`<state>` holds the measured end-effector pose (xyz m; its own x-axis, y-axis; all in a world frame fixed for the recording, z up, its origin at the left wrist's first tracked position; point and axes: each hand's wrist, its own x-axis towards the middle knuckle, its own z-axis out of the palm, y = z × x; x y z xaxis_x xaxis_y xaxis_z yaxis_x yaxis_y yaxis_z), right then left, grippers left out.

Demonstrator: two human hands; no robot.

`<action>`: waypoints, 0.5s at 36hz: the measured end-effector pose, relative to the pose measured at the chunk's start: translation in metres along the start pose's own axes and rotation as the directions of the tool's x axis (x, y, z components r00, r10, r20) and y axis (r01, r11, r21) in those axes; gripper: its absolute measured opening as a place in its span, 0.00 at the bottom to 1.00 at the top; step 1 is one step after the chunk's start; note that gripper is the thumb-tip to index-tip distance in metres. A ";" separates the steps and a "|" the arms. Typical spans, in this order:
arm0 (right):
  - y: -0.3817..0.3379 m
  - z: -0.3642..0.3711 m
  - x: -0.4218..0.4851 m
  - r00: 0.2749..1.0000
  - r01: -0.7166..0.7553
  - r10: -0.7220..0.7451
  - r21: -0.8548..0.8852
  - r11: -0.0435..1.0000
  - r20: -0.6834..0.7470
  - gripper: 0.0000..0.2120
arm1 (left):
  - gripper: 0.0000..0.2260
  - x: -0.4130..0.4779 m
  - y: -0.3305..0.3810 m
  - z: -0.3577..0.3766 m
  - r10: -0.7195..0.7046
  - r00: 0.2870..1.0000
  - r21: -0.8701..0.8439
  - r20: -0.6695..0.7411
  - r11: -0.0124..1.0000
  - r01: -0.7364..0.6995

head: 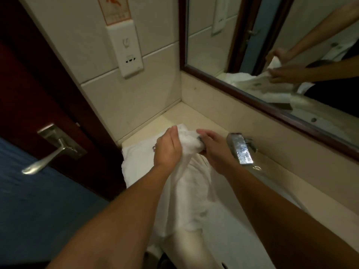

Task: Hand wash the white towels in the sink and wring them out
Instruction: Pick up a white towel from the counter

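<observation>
Both hands meet just above the middle of the view, closed round the bunched top of a white towel (189,141). The left hand (167,152) sits at 9 o'clock of the bunch, its fingers wrapped behind the cloth and its thumb lying along the top. The right hand (217,152) sits at 3 o'clock of it, fingers curled over the cloth and gripping it. From this double grip the towel hangs toward 6 o'clock as a loose, rumpled length between the two forearms, its lower part over the sink (239,233). A second white towel (136,162) lies on the counter (186,115) at 9 o'clock of the left hand, just beside the hanging one. The chrome faucet (240,149) stands just beside the right wrist, at its 3 o'clock. A framed mirror (213,35) fills the 1 to 3 o'clock corner and reflects the hands and the cloth. A metal door handle (56,150) is at 9 o'clock, and a wall socket panel (126,49) at 11 o'clock
</observation>
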<state>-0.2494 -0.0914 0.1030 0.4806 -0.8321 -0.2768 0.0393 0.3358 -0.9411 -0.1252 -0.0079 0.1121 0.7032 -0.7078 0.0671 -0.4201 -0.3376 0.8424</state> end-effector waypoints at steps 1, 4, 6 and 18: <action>-0.006 -0.002 -0.001 1.000 0.013 -0.013 0.017 1.000 0.003 0.04 | 0.24 0.003 0.008 0.001 -0.003 1.000 -0.023 -0.004 1.000 0.003; -0.024 -0.008 -0.002 0.999 0.045 -0.046 0.070 0.997 0.000 0.04 | 0.26 0.012 0.024 0.003 0.016 1.000 -0.075 -0.021 0.997 -0.018; -0.038 -0.010 -0.003 0.999 0.052 -0.051 0.083 0.995 -0.015 0.07 | 0.24 0.018 0.031 0.003 0.054 0.998 -0.087 -0.033 0.995 -0.056; -0.104 -0.096 -0.042 0.964 0.107 -0.096 -0.029 0.994 0.249 0.20 | 0.28 0.020 0.144 0.036 0.296 0.951 -0.223 0.091 0.937 -0.270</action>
<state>-0.3574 -0.1339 0.1939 0.6772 -0.7246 -0.1279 0.0650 0.2321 -0.9705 -0.1926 -0.0929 0.2157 0.4922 -0.8294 0.2642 -0.4551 0.0135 0.8904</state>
